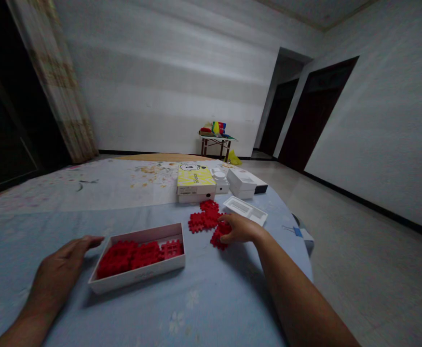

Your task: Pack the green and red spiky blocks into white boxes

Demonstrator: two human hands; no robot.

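Your left hand rests at the near left of the table, its fingers stretched toward the corner of the open white box. It holds nothing; whether the fingertips touch the wall, you cannot tell from here, but the position looks suited to steadying that end. The box sits in front of you with its open top up, slightly skewed, so both hands can probably get at it. Inside lie red pieces, bunched at the left and centre, with one lattice-like piece lying flatter at the right end. Farther back stands the yellow-topped box, apparently set there to leave room near you. Just in front of it, the loose red pieces lie in a touching cluster, within your right arm's reach. At the cluster's near right, your right hand has thumb and fingers closed on a toothed red piece, seemingly pinched at its edge; whether it is off the cloth, you cannot tell. Behind that wrist lies a white tray, seemingly pushed aside.
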